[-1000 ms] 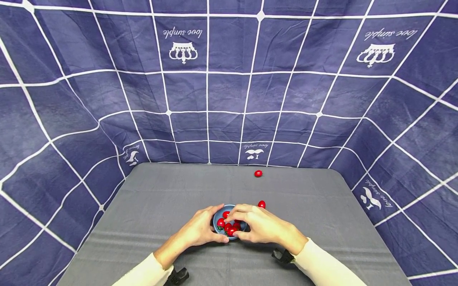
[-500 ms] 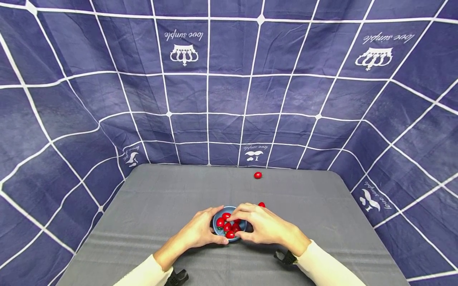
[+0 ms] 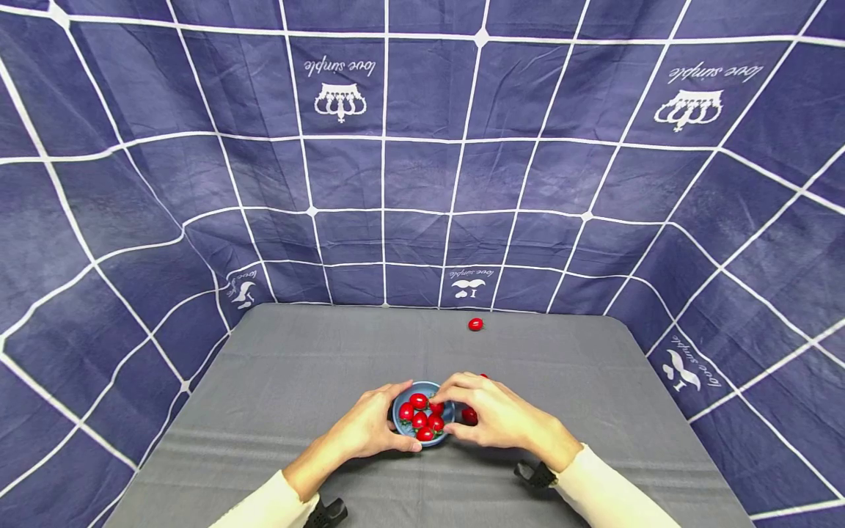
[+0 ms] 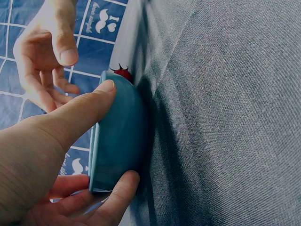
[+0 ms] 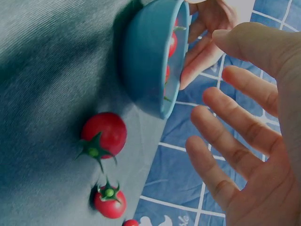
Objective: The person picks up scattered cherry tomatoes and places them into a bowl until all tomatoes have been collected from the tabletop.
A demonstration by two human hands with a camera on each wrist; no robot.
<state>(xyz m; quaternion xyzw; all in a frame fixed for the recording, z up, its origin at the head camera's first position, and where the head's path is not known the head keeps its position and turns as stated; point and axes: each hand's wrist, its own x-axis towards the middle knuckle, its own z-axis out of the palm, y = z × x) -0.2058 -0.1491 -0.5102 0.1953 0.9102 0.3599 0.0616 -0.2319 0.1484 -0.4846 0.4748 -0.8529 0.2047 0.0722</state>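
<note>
A small blue bowl (image 3: 429, 387) holds several red cherry tomatoes (image 3: 419, 420) with green stems. My left hand (image 3: 371, 424) grips the bowl's left side, thumb on the near wall (image 4: 120, 136) and fingers around the far side. Over the bowl's right rim hovers my right hand (image 3: 496, 415); in the right wrist view its fingers (image 5: 240, 127) are spread, with nothing between them. A loose cherry tomato (image 5: 106, 136) lies on the cloth beside the bowl, partly covered by the right hand in the head view. Another cherry tomato (image 5: 111, 201) sits farther off.
At the far side of the grey cloth-covered table (image 3: 330, 345) lies one more cherry tomato (image 3: 475, 324). Blue curtains (image 3: 422, 176) with white grid lines enclose the back and both sides. Each wrist wears a black device (image 3: 535, 474).
My right hand has shifted slightly right, drawing its fingers back from over the bowl. More tomatoes show inside it, and a loose one is now visible beside it. The left hand stays put.
</note>
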